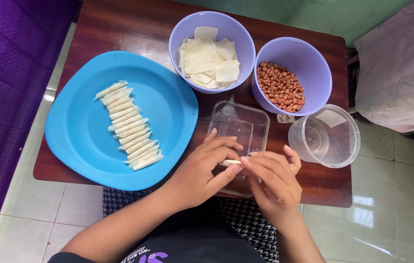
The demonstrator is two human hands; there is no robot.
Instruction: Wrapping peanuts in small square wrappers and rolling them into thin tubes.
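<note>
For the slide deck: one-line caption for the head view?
Both hands, left hand and right hand, pinch a small white roll beside a blue plate of finished rolls.

Head camera looking straight down, close over the table [119, 29].
It is facing the tabletop from the near edge, taking in floor at left and right; only this one view is showing.

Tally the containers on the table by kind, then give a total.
Purple bowls: 2, one holding pastry squares, one holding peanuts
Blue plate: 1
Clear rectangular tub: 1
Clear round tub: 1
Total: 5
</note>
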